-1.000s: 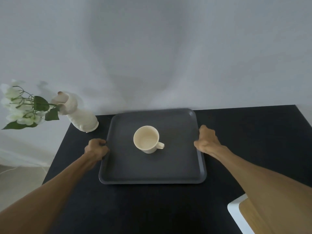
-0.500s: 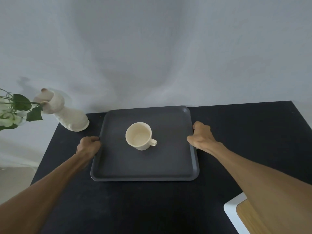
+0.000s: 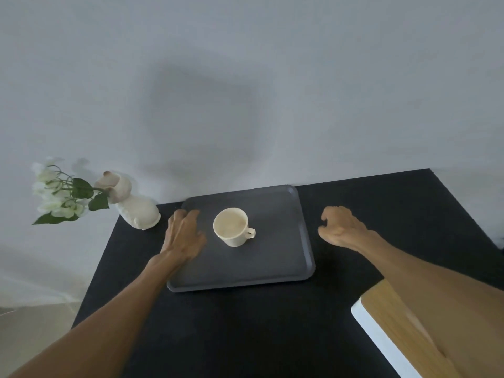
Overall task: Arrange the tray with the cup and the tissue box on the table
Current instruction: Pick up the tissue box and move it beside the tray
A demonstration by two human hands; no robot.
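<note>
on black table, left hand fingers spread flat over tray; right hand fingers curled, empty.

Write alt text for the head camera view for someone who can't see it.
A grey tray holding a cream cup sits on a black table. The left hand rests flat on the tray's left edge; the right hand hovers, curled, beside its right edge.

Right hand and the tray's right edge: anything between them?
Nothing: in the head view only bare black table separates the right hand, open and empty, from the tray.
</note>
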